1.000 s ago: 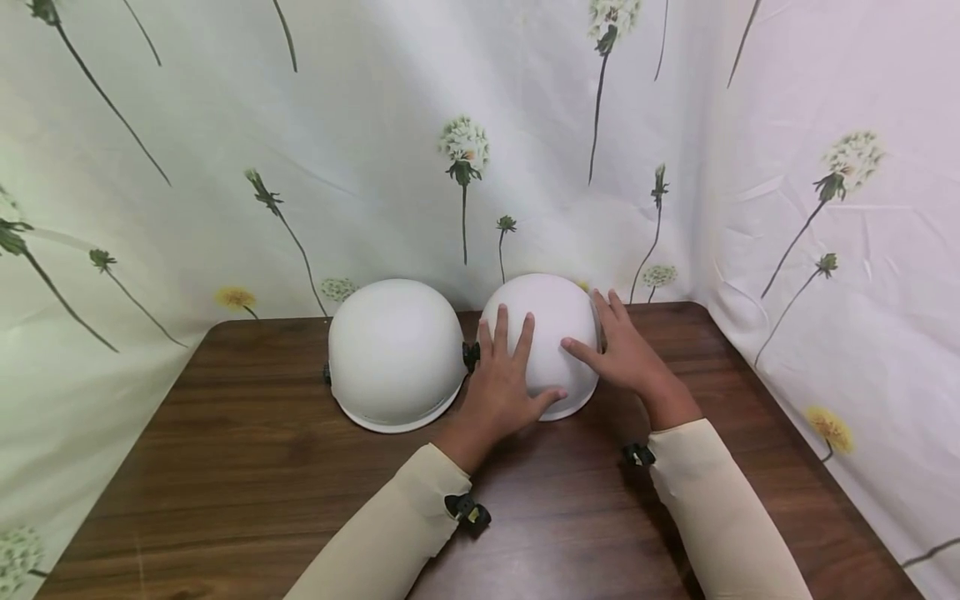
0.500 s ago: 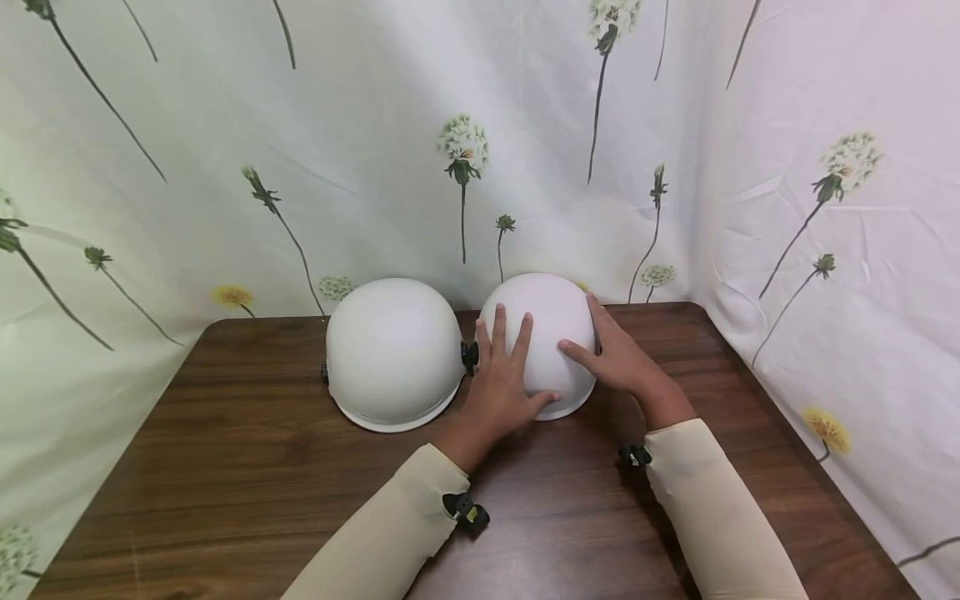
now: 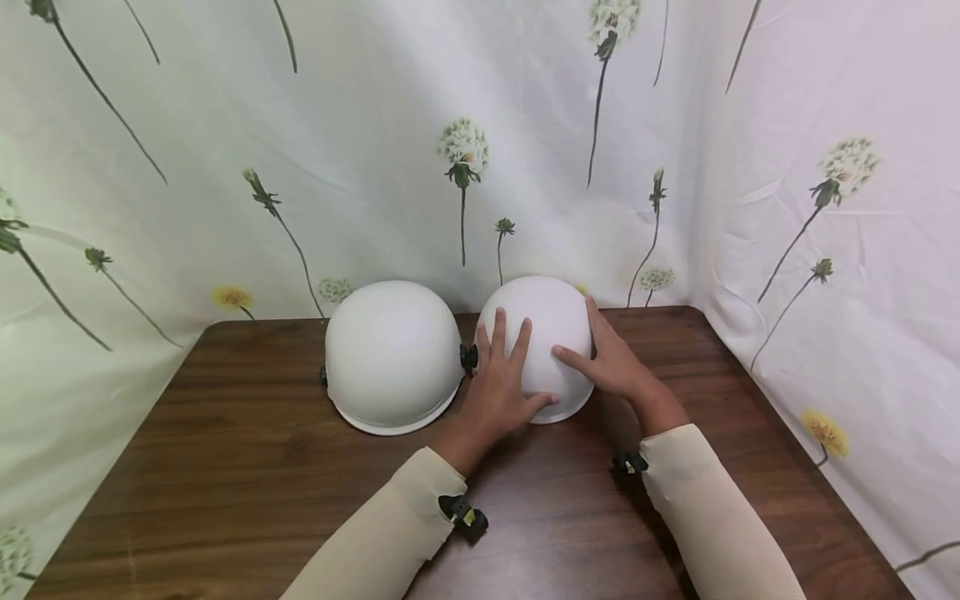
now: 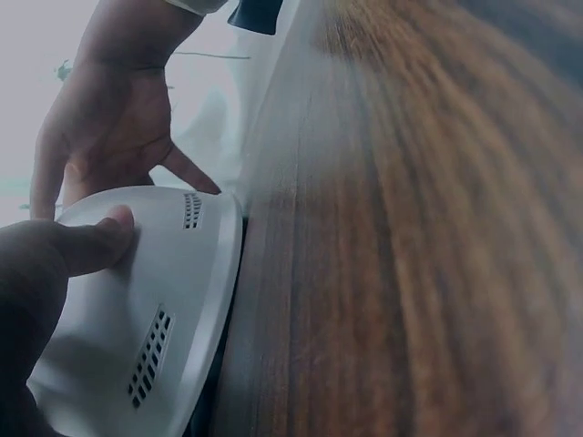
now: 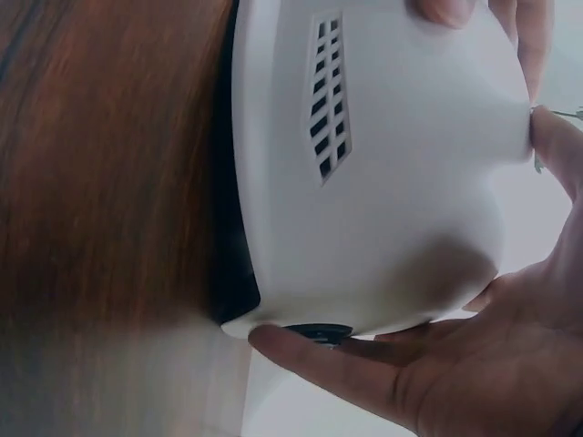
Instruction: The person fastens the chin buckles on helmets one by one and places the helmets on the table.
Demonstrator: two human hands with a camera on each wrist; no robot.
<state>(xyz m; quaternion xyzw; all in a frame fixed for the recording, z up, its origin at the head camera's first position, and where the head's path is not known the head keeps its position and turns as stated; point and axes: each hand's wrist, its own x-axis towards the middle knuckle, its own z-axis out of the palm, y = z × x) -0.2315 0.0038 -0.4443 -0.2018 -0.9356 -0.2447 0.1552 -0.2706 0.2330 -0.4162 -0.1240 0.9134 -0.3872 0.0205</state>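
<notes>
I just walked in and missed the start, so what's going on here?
A person has both bare hands on a vented white shell, which looks like a helmet. The left hand lies spread over its near left side; the right hand touches its right side. It sits dome up on the wooden table, with a second white shell to its left.

The left forearm (image 3: 382, 529) is slanting toward 1 o'clock, the left grip (image 3: 497, 392) pointing splayed fingers toward 12; the right forearm (image 3: 716, 512) is slanting toward 11, the right grip (image 3: 617, 362) angling its thumb toward 10.
</notes>
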